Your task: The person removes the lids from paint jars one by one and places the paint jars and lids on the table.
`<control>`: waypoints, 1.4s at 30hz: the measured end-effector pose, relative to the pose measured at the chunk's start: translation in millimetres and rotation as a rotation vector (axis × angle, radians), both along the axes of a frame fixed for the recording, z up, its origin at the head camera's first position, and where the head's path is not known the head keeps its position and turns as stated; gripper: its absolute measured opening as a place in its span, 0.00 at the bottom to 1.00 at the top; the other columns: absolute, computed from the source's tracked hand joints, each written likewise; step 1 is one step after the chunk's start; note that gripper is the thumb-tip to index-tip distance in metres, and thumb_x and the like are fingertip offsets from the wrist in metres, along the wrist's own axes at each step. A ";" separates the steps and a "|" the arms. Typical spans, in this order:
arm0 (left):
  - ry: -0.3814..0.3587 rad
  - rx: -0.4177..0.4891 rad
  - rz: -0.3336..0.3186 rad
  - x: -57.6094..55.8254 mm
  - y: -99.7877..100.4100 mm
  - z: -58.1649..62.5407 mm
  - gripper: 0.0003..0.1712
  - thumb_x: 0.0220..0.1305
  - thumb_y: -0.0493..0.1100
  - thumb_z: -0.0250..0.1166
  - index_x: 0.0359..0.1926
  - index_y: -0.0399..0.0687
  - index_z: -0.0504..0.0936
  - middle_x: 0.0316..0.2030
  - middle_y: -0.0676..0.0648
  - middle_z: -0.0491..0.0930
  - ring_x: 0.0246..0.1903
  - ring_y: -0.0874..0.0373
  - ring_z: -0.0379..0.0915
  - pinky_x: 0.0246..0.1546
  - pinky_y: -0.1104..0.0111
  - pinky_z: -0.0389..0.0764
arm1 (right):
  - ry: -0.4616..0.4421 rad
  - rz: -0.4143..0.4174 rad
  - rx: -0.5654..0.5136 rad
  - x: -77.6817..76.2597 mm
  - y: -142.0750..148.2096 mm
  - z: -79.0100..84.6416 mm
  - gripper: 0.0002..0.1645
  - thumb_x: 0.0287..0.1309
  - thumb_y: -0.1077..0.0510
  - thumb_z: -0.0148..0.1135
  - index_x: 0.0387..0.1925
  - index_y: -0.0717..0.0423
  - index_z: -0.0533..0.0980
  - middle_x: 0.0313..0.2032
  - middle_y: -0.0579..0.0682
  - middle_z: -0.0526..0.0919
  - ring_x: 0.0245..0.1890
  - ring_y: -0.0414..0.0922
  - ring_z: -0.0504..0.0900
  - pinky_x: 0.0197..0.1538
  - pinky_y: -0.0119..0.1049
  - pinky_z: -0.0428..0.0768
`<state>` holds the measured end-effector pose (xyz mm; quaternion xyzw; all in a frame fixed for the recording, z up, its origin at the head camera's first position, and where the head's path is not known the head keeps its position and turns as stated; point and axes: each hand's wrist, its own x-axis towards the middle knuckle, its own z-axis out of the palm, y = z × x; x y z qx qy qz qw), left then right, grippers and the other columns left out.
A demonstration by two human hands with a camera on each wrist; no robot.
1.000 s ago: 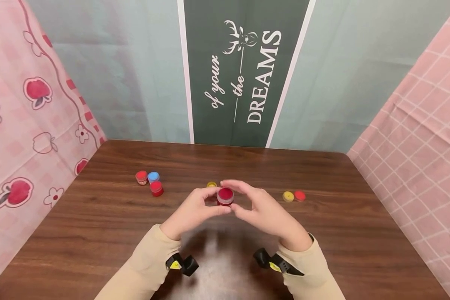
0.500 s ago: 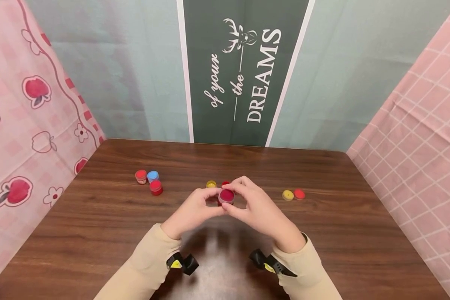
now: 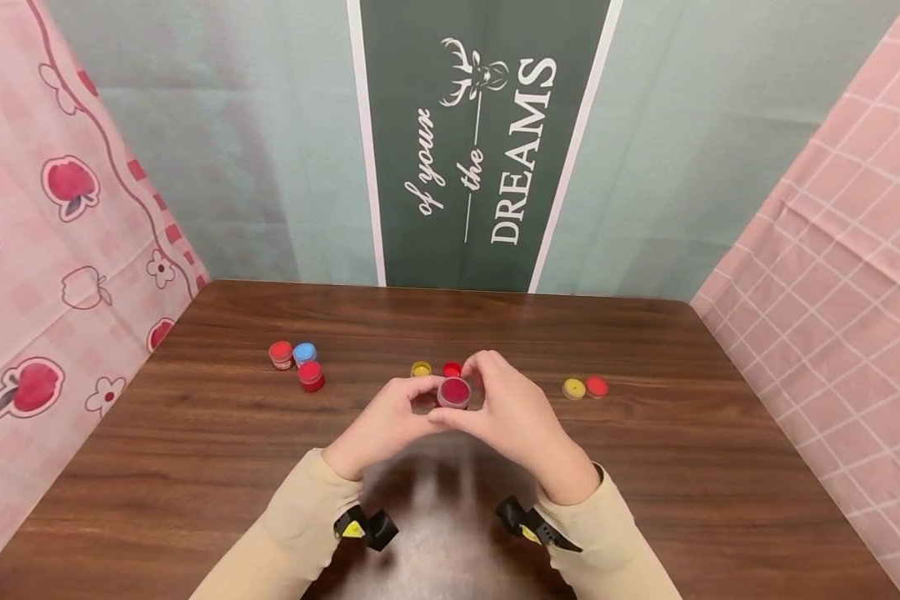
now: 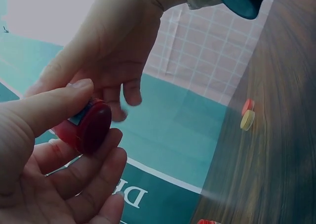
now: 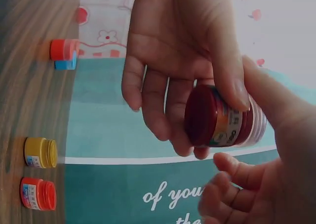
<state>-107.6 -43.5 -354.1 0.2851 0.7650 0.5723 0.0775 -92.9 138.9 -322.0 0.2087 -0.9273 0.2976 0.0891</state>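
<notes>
A dark red paint jar point(image 3: 453, 392) with a clear-rimmed lid is held upright above the table. My left hand point(image 3: 386, 421) grips it around its labelled body, thumb on the near side and fingers behind. My right hand point(image 3: 517, 417) curves loosely around the lid. Its index finger stands apart from the rim, and its thumb reaches across close to the left thumb. In the right wrist view a gap shows between the right fingers point(image 5: 232, 164) and the lid. Behind the hands stand a lidless yellow paint jar point(image 3: 421, 369) and a lidless red paint jar point(image 3: 452, 369).
At the left of the wooden table point(image 3: 195, 467) stand an orange-red jar point(image 3: 281, 355), a blue jar point(image 3: 304, 353) and a red jar point(image 3: 311, 376), all lidded. A yellow lid point(image 3: 573, 388) and a red lid point(image 3: 597, 387) lie to the right. Curtains border the table.
My right hand first closes in on the lid, then its fingers spread away from it. The left hand keeps holding the jar almost still. The red jar behind comes into view.
</notes>
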 end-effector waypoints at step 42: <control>0.075 -0.171 0.046 -10.9 24.4 -24.3 0.20 0.51 0.46 0.72 0.45 0.47 0.82 0.39 0.54 0.74 0.41 0.57 0.71 0.41 0.59 0.75 | -0.037 0.311 -0.099 -10.8 51.2 -2.2 0.24 0.52 0.63 0.67 0.53 0.58 0.75 0.47 0.49 0.75 0.46 0.43 0.75 0.48 0.42 0.76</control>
